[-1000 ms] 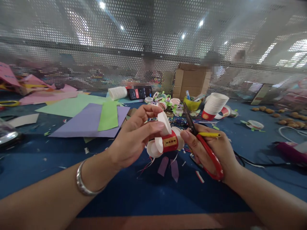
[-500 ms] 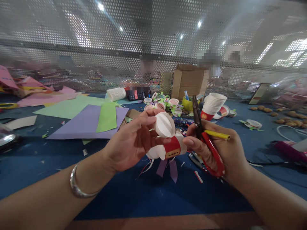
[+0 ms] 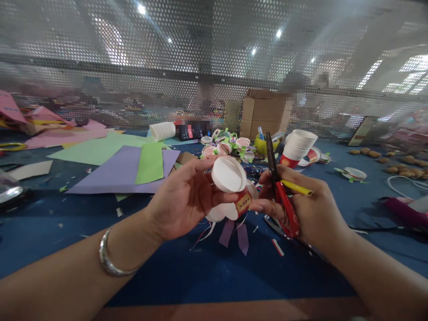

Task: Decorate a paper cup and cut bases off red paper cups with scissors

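My left hand is closed around a cut-up paper cup, white with a red band and curled flaps, its round bottom turned toward me. My right hand grips red-handled scissors with the blades pointing up, together with a yellow stick; its thumb and fingertips also touch the cup's right side. Both hands are held just above the blue table. A silver bangle sits on my left wrist.
Purple, green and pink paper sheets lie at the left. Stacks of paper cups, finished cup crafts, a phone and a cardboard box stand behind. Purple paper strips and scraps lie under my hands. A perforated screen backs the table.
My left hand has turned the cup so its round bottom faces me. My right hand has raised the scissors to point upward and moved closer to the cup.
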The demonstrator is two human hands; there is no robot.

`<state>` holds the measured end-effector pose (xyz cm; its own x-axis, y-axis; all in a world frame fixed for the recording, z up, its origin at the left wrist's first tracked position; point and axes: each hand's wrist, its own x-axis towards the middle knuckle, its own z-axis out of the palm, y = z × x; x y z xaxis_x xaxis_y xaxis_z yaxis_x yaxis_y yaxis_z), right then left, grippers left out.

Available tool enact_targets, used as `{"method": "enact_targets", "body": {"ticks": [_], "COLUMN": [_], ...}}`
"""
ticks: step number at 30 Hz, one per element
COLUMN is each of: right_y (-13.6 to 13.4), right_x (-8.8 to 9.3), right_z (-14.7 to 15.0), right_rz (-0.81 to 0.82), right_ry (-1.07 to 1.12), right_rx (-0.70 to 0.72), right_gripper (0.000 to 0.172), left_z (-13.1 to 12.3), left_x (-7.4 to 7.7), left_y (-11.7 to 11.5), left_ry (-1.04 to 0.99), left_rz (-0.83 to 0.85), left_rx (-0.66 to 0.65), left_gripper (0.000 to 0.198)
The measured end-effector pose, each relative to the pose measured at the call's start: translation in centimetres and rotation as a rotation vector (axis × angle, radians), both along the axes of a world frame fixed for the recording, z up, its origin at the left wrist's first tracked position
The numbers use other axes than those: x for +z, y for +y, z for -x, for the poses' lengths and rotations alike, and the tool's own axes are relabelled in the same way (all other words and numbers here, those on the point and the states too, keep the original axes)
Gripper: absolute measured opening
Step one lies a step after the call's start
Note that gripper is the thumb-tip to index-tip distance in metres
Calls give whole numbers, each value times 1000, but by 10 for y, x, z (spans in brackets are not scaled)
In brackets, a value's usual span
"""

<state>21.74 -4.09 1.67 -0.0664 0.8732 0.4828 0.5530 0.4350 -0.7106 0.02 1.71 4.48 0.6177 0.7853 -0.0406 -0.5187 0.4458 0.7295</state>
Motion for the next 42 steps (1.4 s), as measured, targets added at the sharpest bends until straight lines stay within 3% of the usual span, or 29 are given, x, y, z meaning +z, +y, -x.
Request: {"method": "enact_targets", "body": {"ticks": [9,13,16,21,25,31,42], "right_y": [3,2,3,1,-1,-2,-2], "right_x": [13,11,9,8,9,10,7], "right_z": [6,7,5,2,2,3,-2], "right_rz": [-108,-151,-191,-245,-262,-353,-308], "right_ry": [-472,-520,-575,-634,-638,-643,-684], "right_rx": [-106,-101,-105,-148,-165,-178,-164], "right_gripper": [52,47,30,10,8,24,11], "left_z": [0,1,1,0,1,3,6], "left_x": [-4,-10,-12,-11,-10,-9,-12], "left_y": [1,2,3,2,1,2,6], "left_ry": [-29,16,29,54,76,86,73], "left_rz": [-82,-93,-105,-102,-108,-92,-44], "left_rx": [-35,-128,-188,-172,-168,-204,-286], "left_gripper": [20,25,28,26,25,31,39]}}
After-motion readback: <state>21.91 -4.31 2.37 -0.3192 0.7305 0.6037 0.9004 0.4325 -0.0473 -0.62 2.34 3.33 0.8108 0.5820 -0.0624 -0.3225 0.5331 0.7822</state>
